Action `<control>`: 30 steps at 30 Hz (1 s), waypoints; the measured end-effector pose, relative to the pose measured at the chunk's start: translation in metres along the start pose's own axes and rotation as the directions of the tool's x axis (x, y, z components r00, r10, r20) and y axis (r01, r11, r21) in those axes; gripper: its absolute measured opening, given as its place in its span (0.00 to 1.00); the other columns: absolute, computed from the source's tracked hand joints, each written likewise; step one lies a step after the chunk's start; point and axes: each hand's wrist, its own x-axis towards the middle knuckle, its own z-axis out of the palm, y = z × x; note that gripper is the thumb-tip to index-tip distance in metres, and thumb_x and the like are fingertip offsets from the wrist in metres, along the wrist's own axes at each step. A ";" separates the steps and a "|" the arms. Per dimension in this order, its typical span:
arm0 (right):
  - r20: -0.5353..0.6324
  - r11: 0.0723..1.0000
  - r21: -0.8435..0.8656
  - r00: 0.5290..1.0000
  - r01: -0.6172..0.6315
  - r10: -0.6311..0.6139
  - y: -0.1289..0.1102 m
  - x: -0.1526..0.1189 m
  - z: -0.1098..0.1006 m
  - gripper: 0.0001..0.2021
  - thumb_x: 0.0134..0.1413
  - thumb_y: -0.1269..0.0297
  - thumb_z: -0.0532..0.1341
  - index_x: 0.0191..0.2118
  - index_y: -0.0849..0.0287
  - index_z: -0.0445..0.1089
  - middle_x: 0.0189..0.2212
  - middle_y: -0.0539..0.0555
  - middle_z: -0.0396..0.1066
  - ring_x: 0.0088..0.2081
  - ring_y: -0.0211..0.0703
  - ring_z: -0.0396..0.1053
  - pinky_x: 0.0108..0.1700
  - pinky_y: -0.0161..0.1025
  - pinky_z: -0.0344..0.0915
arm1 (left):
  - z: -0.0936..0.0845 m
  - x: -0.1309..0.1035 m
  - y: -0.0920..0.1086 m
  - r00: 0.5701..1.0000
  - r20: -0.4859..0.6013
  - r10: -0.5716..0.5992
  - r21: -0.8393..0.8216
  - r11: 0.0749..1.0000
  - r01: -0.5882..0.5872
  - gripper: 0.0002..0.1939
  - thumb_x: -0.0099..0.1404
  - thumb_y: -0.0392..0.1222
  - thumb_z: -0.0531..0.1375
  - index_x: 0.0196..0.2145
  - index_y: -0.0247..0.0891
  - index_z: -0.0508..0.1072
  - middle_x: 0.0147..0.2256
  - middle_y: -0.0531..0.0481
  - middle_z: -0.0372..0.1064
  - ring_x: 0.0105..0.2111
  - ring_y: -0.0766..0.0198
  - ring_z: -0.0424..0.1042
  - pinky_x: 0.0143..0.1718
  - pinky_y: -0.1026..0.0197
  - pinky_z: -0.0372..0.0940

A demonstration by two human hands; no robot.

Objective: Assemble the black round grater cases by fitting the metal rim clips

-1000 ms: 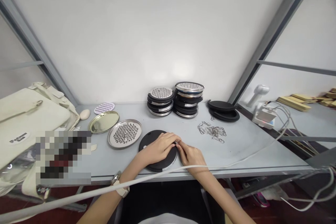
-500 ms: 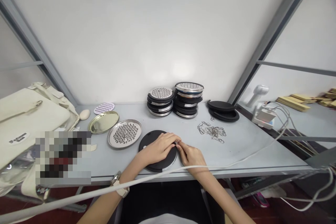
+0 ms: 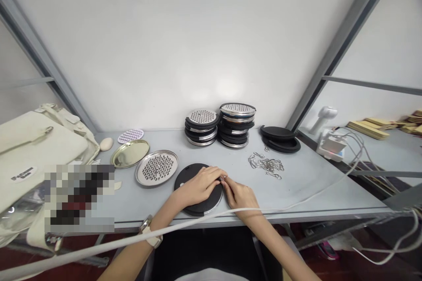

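A round black disc [image 3: 201, 204] with a silver rim lies flat near the table's front edge. Across its top rests my left hand [image 3: 204, 182], its fingers bent together at the disc's right edge. My right hand [image 3: 239, 193] meets it there, pinching a small metal piece [image 3: 221, 178] mostly hidden by the fingertips. To the left lie a round silver grater plate [image 3: 157, 167], a gold-coloured round lid [image 3: 130, 153] and a white-and-purple perforated disc [image 3: 131, 135]. Metal clips [image 3: 268, 165] are heaped on the right.
Two stacks of black-and-silver discs [image 3: 201, 124] [image 3: 237, 125] stand by the wall, with black round covers [image 3: 280, 138] beside them. A white cable [image 3: 184, 224] crosses before my forearms. A cream bag [image 3: 39, 149] sits left; a power strip [image 3: 331, 145] is right.
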 end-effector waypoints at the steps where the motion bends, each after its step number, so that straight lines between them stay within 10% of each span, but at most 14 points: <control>1: 0.001 1.000 0.001 1.000 -0.001 0.001 0.000 0.000 0.000 0.16 0.66 0.64 0.47 0.45 0.60 0.71 0.28 0.55 0.78 0.26 0.43 0.75 0.25 0.35 0.55 | 0.000 0.000 0.000 1.000 0.001 0.000 0.000 1.000 0.000 0.13 0.71 0.33 0.47 0.49 0.41 0.64 0.46 0.47 0.68 0.50 0.60 0.65 0.54 0.56 0.56; 30: 0.011 0.996 0.086 1.000 -0.020 0.019 -0.003 -0.001 -0.006 0.15 0.64 0.63 0.46 0.34 0.58 0.67 0.22 0.52 0.72 0.22 0.40 0.69 0.25 0.34 0.50 | 0.002 -0.004 -0.001 0.999 -0.020 -0.042 0.106 0.993 0.043 0.16 0.72 0.36 0.47 0.56 0.42 0.59 0.52 0.46 0.65 0.53 0.60 0.63 0.56 0.54 0.55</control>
